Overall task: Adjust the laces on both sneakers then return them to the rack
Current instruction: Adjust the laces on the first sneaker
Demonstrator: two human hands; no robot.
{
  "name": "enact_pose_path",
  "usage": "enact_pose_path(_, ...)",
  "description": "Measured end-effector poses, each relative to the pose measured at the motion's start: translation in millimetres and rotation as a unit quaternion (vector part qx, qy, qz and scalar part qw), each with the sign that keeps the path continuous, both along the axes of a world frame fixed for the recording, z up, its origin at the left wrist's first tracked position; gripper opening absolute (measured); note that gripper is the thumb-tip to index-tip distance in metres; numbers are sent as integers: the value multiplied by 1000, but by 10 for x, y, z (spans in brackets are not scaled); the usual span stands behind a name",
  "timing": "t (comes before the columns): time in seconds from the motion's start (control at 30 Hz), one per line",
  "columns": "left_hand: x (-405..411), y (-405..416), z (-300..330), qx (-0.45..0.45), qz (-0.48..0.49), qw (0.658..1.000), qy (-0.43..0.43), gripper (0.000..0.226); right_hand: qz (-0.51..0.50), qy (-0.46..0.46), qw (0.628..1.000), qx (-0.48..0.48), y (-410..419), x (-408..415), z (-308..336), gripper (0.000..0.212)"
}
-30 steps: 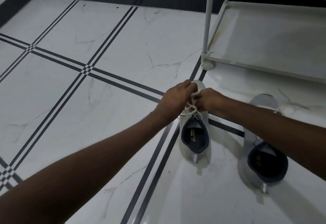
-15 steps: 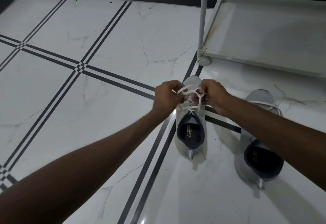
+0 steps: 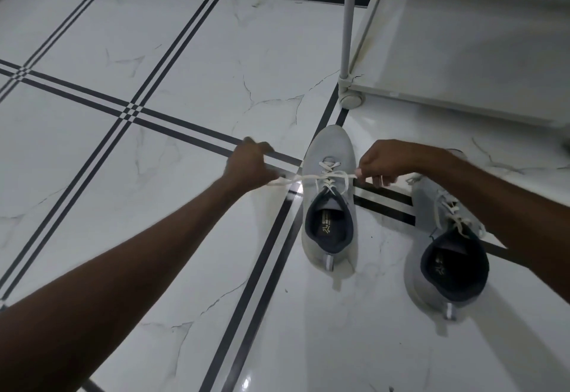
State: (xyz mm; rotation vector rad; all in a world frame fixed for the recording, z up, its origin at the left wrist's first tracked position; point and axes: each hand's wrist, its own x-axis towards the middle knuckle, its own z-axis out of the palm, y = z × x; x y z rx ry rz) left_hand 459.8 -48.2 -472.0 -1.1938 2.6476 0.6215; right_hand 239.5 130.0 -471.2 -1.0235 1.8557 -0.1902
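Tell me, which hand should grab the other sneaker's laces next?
Probably the right hand: its forearm already lies over the second sneaker. The left hand is beyond the first sneaker, holding its lace.

Two bare forearms, no sleeves in sight

From where I stand, the left hand (image 3: 249, 165) and the right hand (image 3: 387, 161) wear nothing: no gloves, rings, watch or wristband. Both forearms are uncovered all the way to the picture's edge, and one pale fingernail shows on the right hand.
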Motion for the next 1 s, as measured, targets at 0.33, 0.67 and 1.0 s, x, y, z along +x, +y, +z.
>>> enact_pose_path(0.33, -376, 389, 21, 58, -177, 982, -2, 18, -50, -54, 992, -101, -46, 199, -152, 34)
enact_pose_path(0.67, 64, 116, -222, 20, -148, 988, -40, 5, 80, 65, 994, -36, 230, -147, -292, 26)
enact_pose_path(1.0, 133, 154, -173, 212, -100, 972, -5, 21, 42, 41, 998, -5, 190, 88, -334, 37)
